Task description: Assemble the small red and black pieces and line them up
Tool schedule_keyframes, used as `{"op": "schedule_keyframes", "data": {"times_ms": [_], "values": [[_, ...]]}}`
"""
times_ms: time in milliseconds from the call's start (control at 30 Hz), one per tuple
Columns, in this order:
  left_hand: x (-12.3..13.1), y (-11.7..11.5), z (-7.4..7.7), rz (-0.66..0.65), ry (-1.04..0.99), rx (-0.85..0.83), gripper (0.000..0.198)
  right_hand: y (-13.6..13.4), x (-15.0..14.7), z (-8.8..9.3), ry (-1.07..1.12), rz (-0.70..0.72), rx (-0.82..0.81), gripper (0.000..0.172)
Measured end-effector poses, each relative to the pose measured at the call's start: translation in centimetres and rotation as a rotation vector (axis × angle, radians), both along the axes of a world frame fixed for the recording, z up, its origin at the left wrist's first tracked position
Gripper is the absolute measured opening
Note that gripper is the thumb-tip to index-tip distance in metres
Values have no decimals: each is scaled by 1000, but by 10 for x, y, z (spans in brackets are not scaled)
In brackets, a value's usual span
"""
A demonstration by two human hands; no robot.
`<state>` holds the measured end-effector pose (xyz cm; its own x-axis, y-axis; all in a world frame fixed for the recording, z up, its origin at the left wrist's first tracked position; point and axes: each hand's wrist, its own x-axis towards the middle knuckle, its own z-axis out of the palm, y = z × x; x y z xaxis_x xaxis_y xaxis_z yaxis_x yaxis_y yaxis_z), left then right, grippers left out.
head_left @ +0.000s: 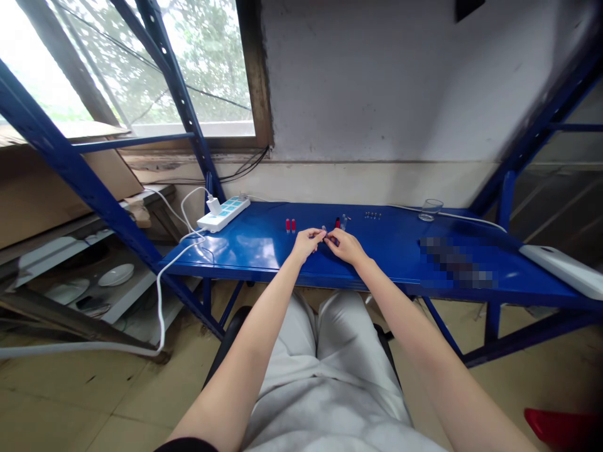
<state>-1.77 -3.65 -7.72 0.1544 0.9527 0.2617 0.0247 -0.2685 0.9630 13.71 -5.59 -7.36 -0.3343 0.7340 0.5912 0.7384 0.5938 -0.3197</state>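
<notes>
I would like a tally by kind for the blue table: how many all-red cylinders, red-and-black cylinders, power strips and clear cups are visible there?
Red cylinders, left of the hands: 2
Red-and-black cylinder: 1
White power strip: 1
Clear cup: 1
Total: 5

There are two hands, one left hand (308, 242) and one right hand (347, 247), with one small clear thing (324, 230) between them. There are two red tubes (287, 225) on one blue table (264, 251). One small red piece with a black top (337, 223) is there too. The see-through bits (344, 221) next to it are too small to count. The tiny shiny bits (371, 215) in a row look like four. I count one glass cup (429, 211), one white power strip (217, 220) with one big white plug (213, 205), two white dishes (117, 275) and one window (217, 69).
</notes>
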Motion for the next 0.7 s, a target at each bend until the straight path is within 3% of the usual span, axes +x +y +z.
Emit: {"op": "schedule_keyframes", "data": {"times_ms": [700], "values": [[0, -9, 4, -111, 52, 3, 40, 5, 3, -1, -65, -38, -80, 19]]}}
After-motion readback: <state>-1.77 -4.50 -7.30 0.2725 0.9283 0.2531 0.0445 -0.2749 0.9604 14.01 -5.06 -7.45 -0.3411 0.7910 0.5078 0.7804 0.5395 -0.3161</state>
